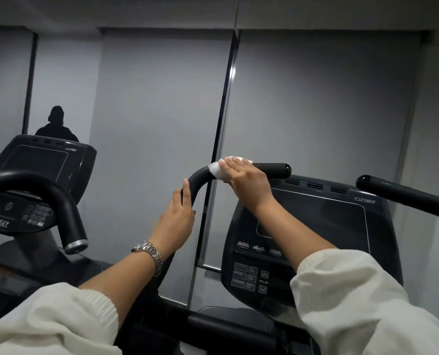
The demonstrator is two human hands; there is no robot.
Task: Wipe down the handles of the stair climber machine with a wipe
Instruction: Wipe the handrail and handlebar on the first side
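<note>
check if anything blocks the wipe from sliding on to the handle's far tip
Nothing visible does. The right hand holds the wipe on the handle, and the bar beyond it is bare to its rounded tip. The left hand grips the bend below.

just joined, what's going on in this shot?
A person is wiping a gym machine's handle. The right hand holds a white wipe against the top of the curved handle, just past its bend. The left hand grips the same bar lower down. The other handle, to the right of the console, has no hand on it at this moment.
</note>
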